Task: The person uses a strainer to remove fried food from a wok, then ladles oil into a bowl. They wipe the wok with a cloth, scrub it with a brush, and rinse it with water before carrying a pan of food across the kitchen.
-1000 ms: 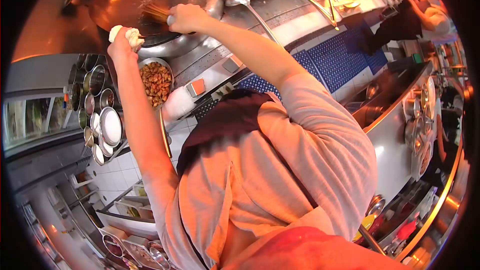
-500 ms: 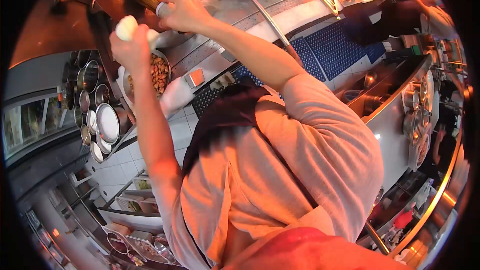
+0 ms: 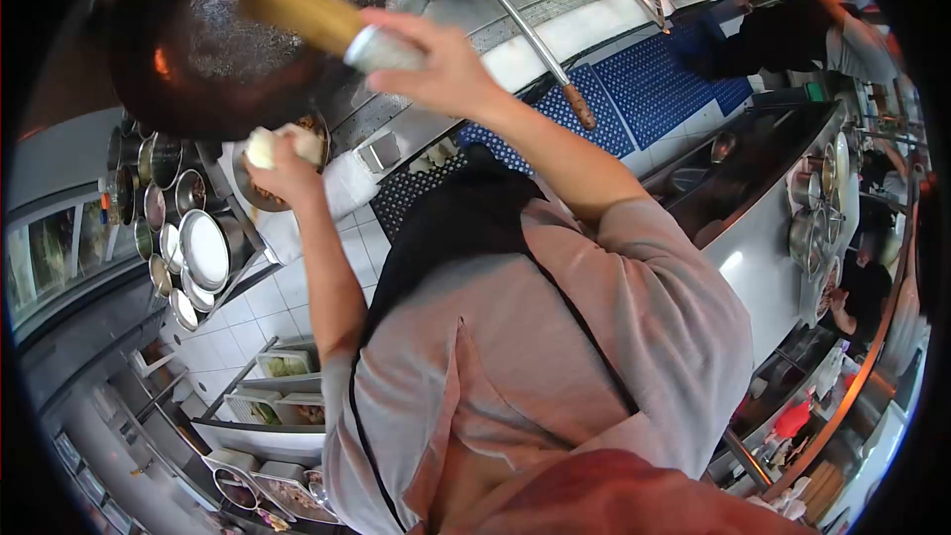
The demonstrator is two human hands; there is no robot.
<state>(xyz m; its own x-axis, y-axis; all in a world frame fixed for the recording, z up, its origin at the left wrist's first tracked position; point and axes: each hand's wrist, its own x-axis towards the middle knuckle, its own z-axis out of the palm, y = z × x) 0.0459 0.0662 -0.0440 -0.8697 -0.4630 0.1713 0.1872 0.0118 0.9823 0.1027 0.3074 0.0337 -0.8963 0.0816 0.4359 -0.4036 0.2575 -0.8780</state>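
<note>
My right hand [image 3: 441, 64] is closed round the pale handle of a bamboo brush [image 3: 307, 5], whose bristles are blurred above a large dark wok [image 3: 163, 84]. The wok's inside looks wet and shiny. At the wok's near edge, my left hand [image 3: 290, 178] is closed on a bunched white cloth [image 3: 262, 149]. Under and behind that hand is a metal bowl [image 3: 241, 176] of brown food pieces, mostly hidden.
A ladle [image 3: 520, 25] lies across the stove edge [image 3: 555, 35], its wooden handle overhanging. Metal pots [image 3: 206, 250] stand at the left. Blue mats [image 3: 644, 89] cover the floor. A counter [image 3: 763, 248] is at the right, with other people beyond it.
The brush has lifted and moved right with my right hand. My left hand has moved down with the cloth, over the food bowl. The orange fire glow has faded and the wok shows more fully.
</note>
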